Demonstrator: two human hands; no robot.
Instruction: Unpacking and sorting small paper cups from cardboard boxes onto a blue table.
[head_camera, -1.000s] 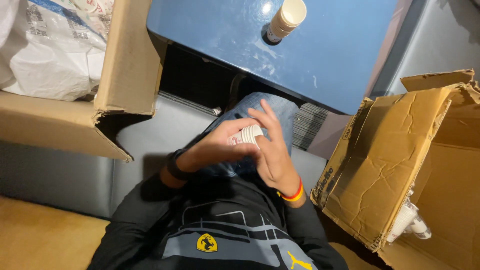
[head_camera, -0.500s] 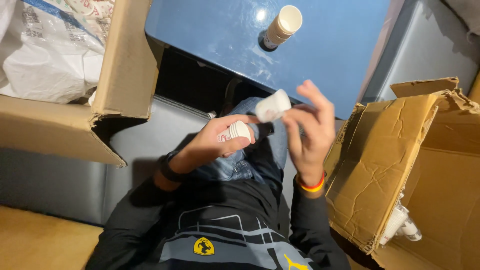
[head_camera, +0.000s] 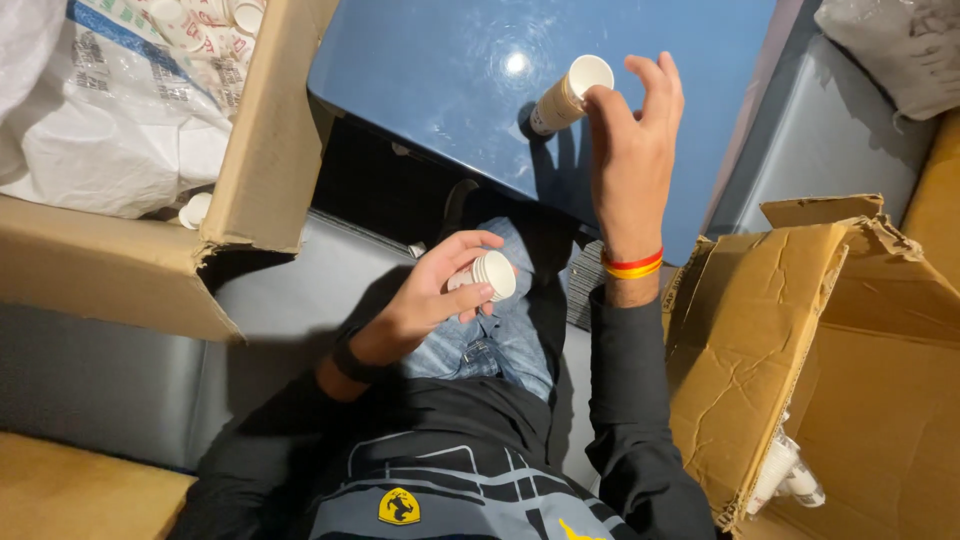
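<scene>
Entry, as I read it from the head view.

Left hand (head_camera: 430, 300): low in the scene, above the lap in blue jeans, curled shut around a short nested stack of white paper cups (head_camera: 487, 275), rims facing right. A dark band sits on that wrist.

Right hand (head_camera: 632, 150): raised over the bench (head_camera: 440, 80), fingers spread and loosely bent, fingertips at the rim of a taller stack of paper cups (head_camera: 568, 92). I count it as touching the top cup; a full grip I cannot tell. A red and yellow wristband (head_camera: 632, 264) circles the wrist above a dark sleeve.

Taller stack: stands on the blue bench, far from the body, white rim on top, tan sides, its shadow falling to the near left.

Bench: glossy blue top with a light glare near the stack, far centre of the scene.

Left cardboard box (head_camera: 265, 130): open, far left, holding a white plastic bag (head_camera: 90, 130) and loose printed cups at its far edge.

Right cardboard box (head_camera: 760, 350): open, torn flap, near right; a few white cups (head_camera: 785, 475) lie at its near corner.

Seat: grey, under the person, between both boxes.
</scene>
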